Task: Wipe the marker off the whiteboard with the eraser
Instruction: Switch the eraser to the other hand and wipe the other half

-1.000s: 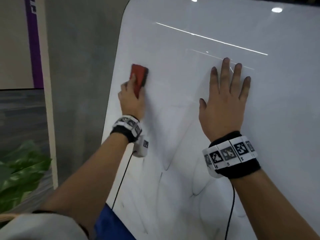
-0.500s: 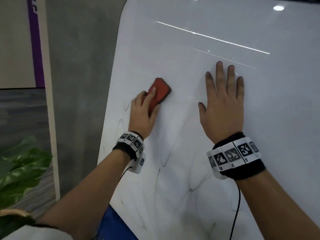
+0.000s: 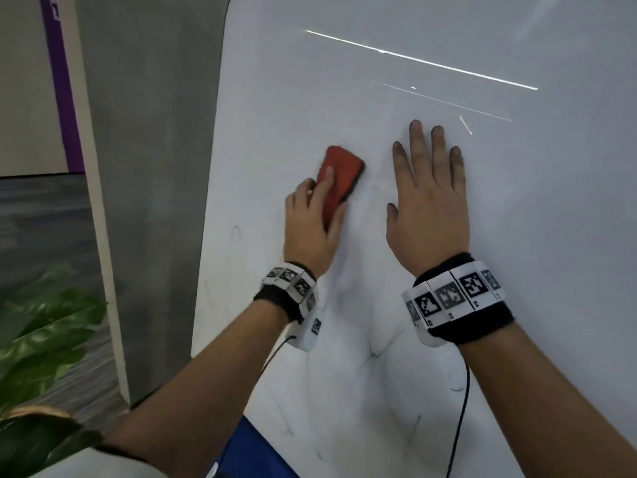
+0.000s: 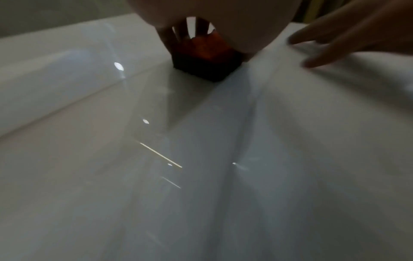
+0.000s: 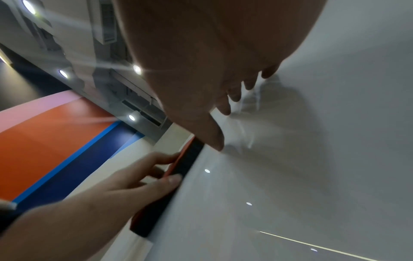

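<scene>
Most of the marker looks gone from the part of the whiteboard [image 3: 379, 81] above and around our fingers; we judge the job roughly half done, maybe more. The red eraser [image 3: 339, 179] sits flat on the board, dark felt side down, tilted with its far end toward the upper right, just left of our right hand [image 3: 429, 208] and apart from it. Our left hand [image 3: 312, 225] holds the eraser: fingers lie along its red back, thumb curled onto its right edge, so it is gripped and pressed to the board. In the right wrist view the left fingers [image 5: 165, 159] clamp the red top while the felt strip meets the board. Our right hand is flat on the whiteboard, fingers straight and slightly spread, tips pressing, holding nothing; probably bracing the board.

Still to do, as far as we can see: faint dark marker lines [image 3: 375, 353] remain below both wrists, looping toward the bottom edge, plus a small squiggle [image 3: 236, 232] left of our left fingers near the board's left edge. Area under and beyond the fingers reads clean, only ceiling-light glare streaks. Left wrist view is blurred; no marks readable there.

Outward: green plant leaves [image 3: 44, 332] sit well left of the board, grey wall and purple strip behind.
</scene>
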